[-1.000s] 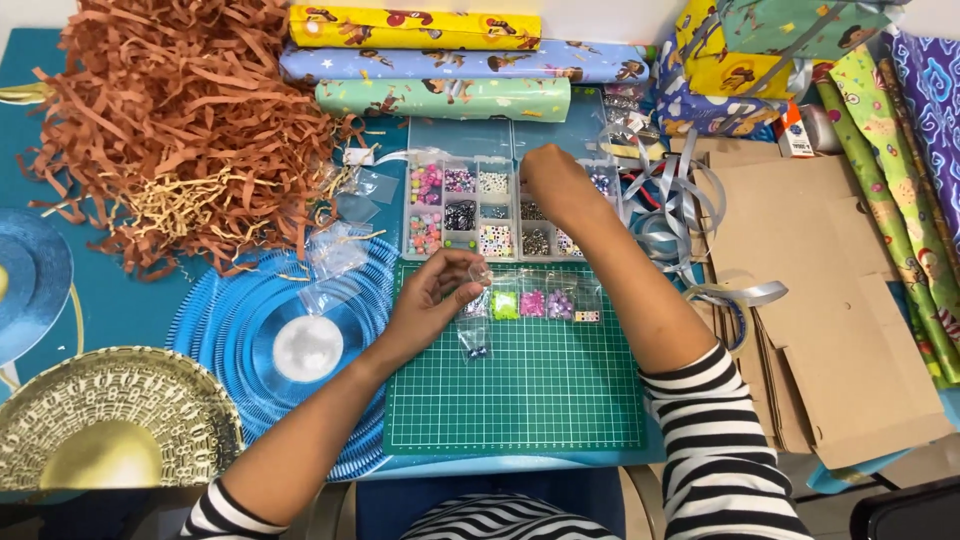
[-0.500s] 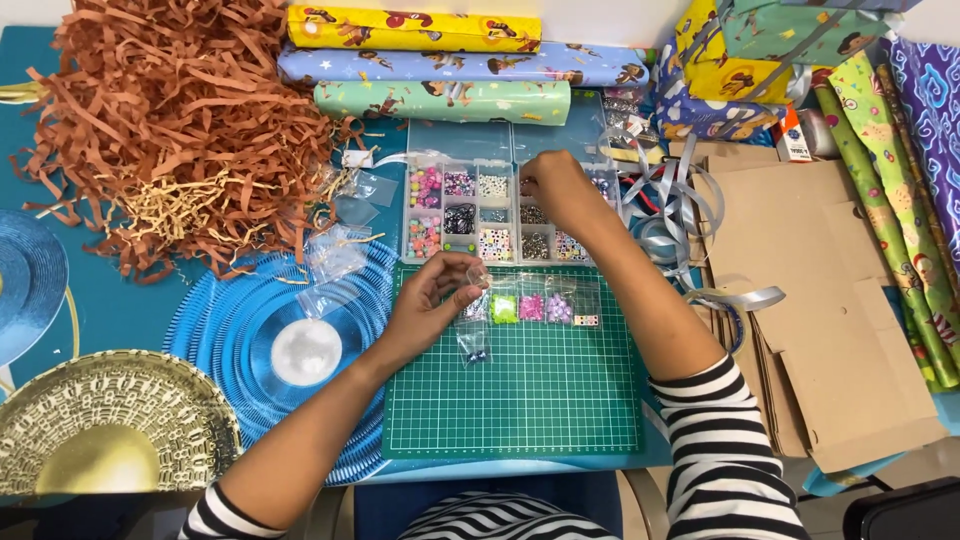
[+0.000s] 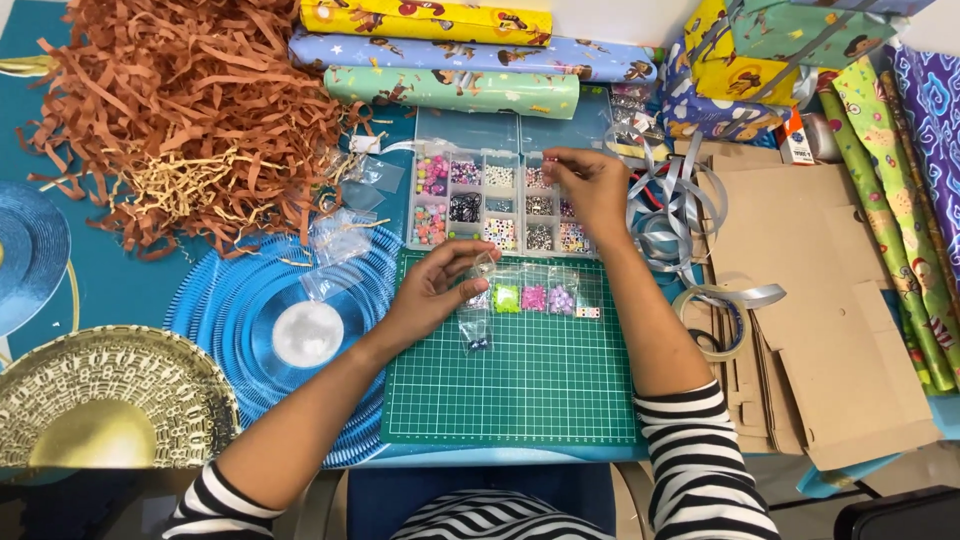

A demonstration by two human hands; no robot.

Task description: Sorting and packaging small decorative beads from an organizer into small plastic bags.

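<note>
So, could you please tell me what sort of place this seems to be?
Probably a home craft or gift-wrapping table: a compartmented bead box behind a green cutting mat, rolls of patterned wrapping paper, and a heap of shredded brown paper filler.

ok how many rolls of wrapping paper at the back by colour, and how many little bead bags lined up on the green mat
yellow roll: 1
blue roll: 1
green roll: 1
bead bags in the row: 5
bead bag below the row: 1
total: 9
</note>
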